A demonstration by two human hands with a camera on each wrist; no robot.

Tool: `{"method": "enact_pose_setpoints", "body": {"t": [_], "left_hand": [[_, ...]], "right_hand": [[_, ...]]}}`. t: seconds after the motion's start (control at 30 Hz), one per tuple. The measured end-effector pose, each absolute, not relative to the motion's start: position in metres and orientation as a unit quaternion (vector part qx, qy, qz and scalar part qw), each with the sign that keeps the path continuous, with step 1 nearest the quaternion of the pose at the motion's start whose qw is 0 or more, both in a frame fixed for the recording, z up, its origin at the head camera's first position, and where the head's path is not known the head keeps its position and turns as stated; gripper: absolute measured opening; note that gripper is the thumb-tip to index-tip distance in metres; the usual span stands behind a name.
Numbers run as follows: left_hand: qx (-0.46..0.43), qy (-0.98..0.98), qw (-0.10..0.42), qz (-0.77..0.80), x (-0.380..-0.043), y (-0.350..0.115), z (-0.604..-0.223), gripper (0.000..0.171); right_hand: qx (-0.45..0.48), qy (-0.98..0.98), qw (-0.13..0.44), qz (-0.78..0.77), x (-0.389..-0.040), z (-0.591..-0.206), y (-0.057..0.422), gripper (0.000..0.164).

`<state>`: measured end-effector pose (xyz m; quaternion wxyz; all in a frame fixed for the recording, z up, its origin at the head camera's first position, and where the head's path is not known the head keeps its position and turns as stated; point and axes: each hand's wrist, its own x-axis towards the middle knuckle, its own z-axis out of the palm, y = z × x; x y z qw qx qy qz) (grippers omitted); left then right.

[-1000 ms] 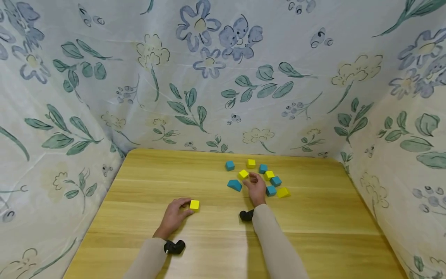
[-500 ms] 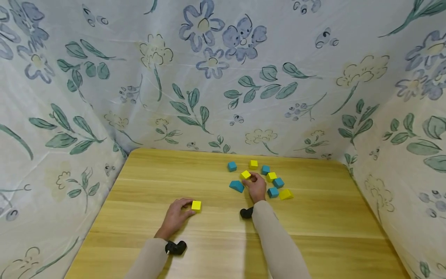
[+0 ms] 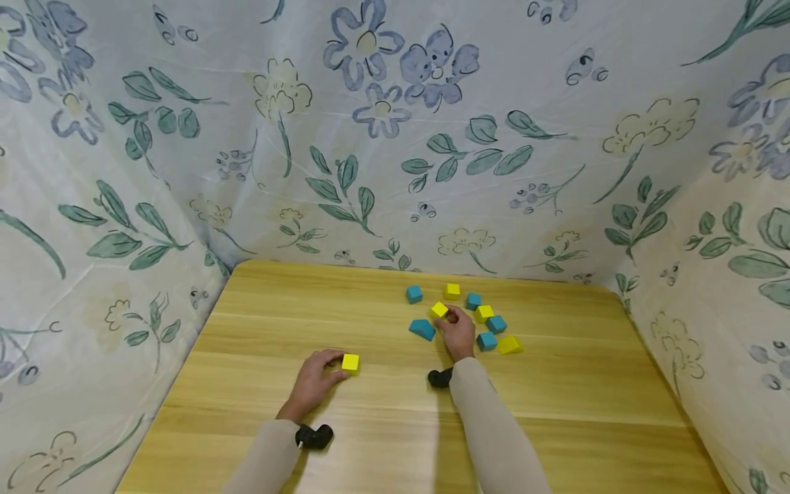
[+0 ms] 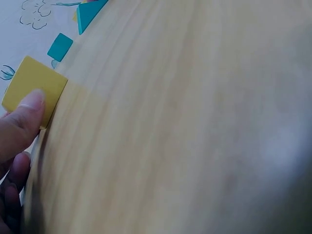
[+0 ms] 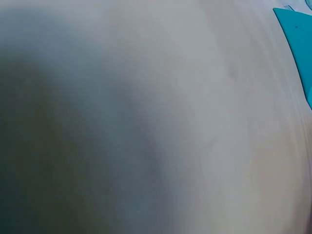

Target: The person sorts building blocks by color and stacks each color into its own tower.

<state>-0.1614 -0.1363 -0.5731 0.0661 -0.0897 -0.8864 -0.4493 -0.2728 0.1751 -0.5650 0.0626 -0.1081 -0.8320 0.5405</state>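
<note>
My left hand [image 3: 312,383] pinches a yellow cube [image 3: 350,364] between thumb and fingers at the left middle of the table. In the left wrist view, the thumb lies across a face of that yellow cube [image 4: 35,87]. Farther back, my right hand [image 3: 458,335] holds a second yellow cube [image 3: 439,310] at its fingertips. Just left of this hand lies a blue wedge-shaped block [image 3: 422,329]. The right wrist view shows part of a blue block [image 5: 300,46] at its upper right edge; the right hand is mostly out of that view.
Loose blocks lie around the right hand: a blue cube [image 3: 414,294], a yellow cube [image 3: 452,291], another yellow cube [image 3: 484,313], several more blue ones and a yellow wedge [image 3: 510,344]. Floral cloth [image 3: 382,178] surrounds the wooden table [image 3: 278,315] at the back and sides.
My right thumb and fingers have closed in on the second yellow cube. The left hand keeps its pinch on the first one. The whole head view has shifted slightly.
</note>
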Motion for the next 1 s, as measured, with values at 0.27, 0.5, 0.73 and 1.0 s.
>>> {"method": "enact_pose_setpoints", "body": {"t": [0.27, 0.5, 0.73, 1.0], "left_hand": [[-0.097, -0.885, 0.072, -0.449, -0.161, -0.136, -0.574, 0.038], [-0.093, -0.887, 0.071, -0.446, -0.161, -0.137, -0.575, 0.038], [-0.093, -0.886, 0.067, -0.450, -0.161, -0.138, -0.574, 0.038], [-0.093, -0.884, 0.059, -0.454, -0.160, -0.137, -0.574, 0.038]], "right_hand": [[-0.093, -0.822, 0.073, 0.557, -0.264, -0.561, 0.180, 0.038], [-0.103, -0.806, 0.062, 0.579, -0.254, -0.557, 0.184, 0.041], [-0.094, -0.800, 0.086, 0.586, -0.227, -0.555, 0.181, 0.043], [-0.072, -0.795, 0.080, 0.597, -0.193, -0.552, 0.161, 0.039]]}}
